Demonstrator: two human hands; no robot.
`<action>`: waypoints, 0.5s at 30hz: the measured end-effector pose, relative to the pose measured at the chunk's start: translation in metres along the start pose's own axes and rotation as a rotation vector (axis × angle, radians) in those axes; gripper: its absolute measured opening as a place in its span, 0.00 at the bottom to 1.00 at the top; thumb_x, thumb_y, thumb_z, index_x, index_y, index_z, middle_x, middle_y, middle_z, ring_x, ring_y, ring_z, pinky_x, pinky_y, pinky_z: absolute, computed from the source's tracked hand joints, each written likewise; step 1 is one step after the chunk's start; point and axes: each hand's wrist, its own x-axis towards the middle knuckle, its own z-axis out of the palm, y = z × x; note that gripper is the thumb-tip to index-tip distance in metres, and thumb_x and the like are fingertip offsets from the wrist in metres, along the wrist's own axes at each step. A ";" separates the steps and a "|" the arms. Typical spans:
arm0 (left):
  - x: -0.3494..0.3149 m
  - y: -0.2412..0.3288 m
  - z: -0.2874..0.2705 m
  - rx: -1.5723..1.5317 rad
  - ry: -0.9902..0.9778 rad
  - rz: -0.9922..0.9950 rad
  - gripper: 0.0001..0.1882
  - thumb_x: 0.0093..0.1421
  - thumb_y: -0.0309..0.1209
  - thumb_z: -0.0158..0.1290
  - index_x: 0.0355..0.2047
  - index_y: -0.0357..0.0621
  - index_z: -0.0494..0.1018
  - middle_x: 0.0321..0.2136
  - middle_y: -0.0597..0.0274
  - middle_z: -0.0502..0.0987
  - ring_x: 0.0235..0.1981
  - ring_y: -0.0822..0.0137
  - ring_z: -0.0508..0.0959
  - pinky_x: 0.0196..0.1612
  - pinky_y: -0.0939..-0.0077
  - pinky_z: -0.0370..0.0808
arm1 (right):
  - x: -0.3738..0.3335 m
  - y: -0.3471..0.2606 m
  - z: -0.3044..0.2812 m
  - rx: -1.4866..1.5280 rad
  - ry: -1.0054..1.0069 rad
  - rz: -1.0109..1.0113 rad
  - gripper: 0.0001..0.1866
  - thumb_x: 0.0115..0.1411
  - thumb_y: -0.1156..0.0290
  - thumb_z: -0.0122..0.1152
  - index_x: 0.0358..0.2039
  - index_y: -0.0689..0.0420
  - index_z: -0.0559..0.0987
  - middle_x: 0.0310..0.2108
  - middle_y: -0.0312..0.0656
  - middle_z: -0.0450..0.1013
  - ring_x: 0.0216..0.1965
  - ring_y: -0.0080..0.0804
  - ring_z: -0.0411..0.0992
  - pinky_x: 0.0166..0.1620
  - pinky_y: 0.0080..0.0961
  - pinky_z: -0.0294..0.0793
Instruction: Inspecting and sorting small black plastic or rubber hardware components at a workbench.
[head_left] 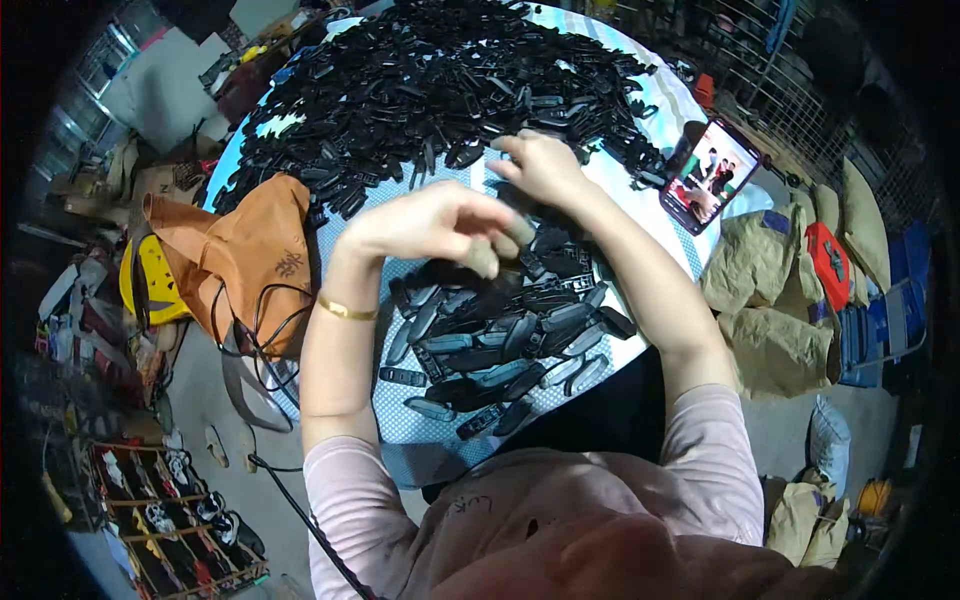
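My left hand [455, 228], with a gold bangle [347, 309] on its wrist, hovers over the nearer heap of black, elongated plastic pieces [490, 340]. Its fingers curl inward; whatever lies between them is too dark and blurred to make out. Farther off, my right hand [540, 168] reaches to the near edge of a large pile of similar black pieces [440, 85]. Thumb and forefinger there are bent and apart, with no held piece visible. Some pieces in the nearer heap show smooth, greyish curved backs, others slotted faces. They lie jumbled and overlapping.
A dotted pale cloth [400, 415] covers the round table. An orange-brown bag [255, 250] hangs at its left edge near a black cable [265, 345]. At the right edge a phone [710, 175] stands lit. Brown sacks [780, 350] are beyond it; a rack [175, 515] stands lower left.
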 end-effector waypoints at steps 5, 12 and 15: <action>0.007 -0.054 -0.029 0.159 0.792 -0.180 0.12 0.52 0.29 0.52 0.36 0.38 0.75 0.26 0.66 0.77 0.27 0.77 0.73 0.31 0.83 0.70 | 0.003 0.000 0.017 -0.200 -0.129 -0.062 0.12 0.45 0.62 0.58 0.18 0.59 0.77 0.23 0.48 0.73 0.28 0.44 0.73 0.33 0.36 0.73; 0.041 -0.110 -0.035 0.690 0.831 -0.289 0.16 0.45 0.35 0.57 0.34 0.41 0.76 0.31 0.50 0.76 0.34 0.58 0.75 0.41 0.69 0.70 | 0.001 -0.007 0.003 -0.199 -0.174 0.027 0.09 0.42 0.66 0.57 0.18 0.60 0.76 0.24 0.47 0.74 0.30 0.43 0.73 0.35 0.37 0.72; 0.059 -0.113 -0.022 0.900 0.799 -0.309 0.16 0.43 0.35 0.57 0.33 0.41 0.77 0.35 0.50 0.72 0.40 0.53 0.69 0.45 0.65 0.67 | 0.000 -0.007 -0.007 -0.189 -0.240 0.036 0.11 0.43 0.66 0.57 0.26 0.59 0.76 0.24 0.49 0.73 0.30 0.43 0.73 0.35 0.37 0.72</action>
